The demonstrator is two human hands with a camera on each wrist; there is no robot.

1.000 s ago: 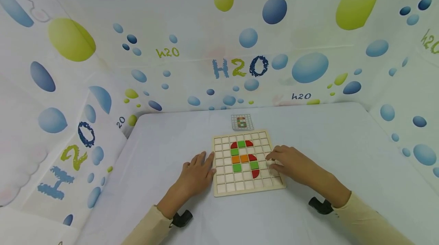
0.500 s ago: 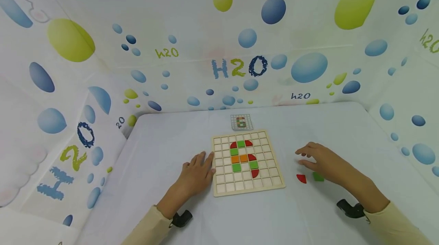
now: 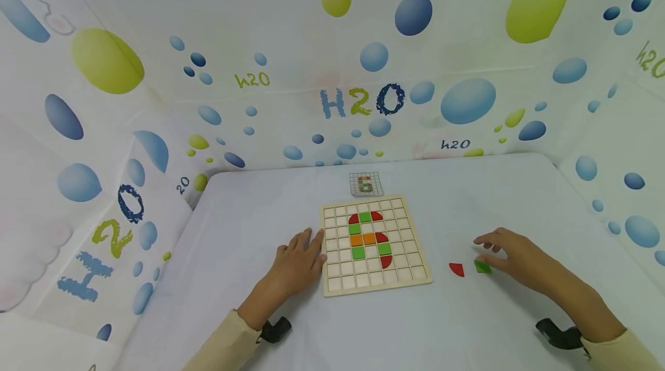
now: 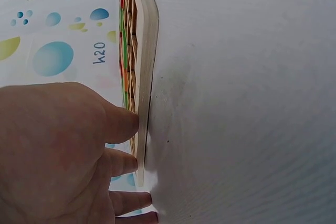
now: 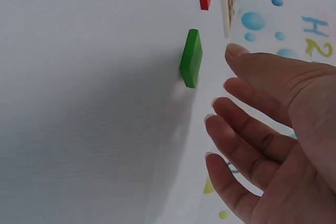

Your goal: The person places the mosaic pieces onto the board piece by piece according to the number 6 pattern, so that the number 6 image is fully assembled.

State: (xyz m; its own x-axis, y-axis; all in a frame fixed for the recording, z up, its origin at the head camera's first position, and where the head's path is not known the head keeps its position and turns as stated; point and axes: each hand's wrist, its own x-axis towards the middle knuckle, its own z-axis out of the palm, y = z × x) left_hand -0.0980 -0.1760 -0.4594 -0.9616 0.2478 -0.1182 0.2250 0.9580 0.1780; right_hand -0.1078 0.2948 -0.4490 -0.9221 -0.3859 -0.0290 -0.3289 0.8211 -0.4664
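Observation:
A wooden grid board lies on the white table, with red, green and orange tiles set in some of its squares. My left hand rests at the board's left edge; in the left wrist view the thumb and a finger touch its side. To the right of the board lie a red quarter-round tile and a green square tile. My right hand hovers over the green tile, fingers loosely bent and holding nothing. In the right wrist view the green tile lies flat, apart from the fingertips.
A small pattern card with a coloured grid figure lies behind the board. White cloth with blue and green drops hangs behind the table. A black wrist camera mount hangs under the right wrist.
My right hand has moved from the board's right edge out to the right, uncovering the red and green tiles, and is now lower over the green one. The left hand has stayed put.

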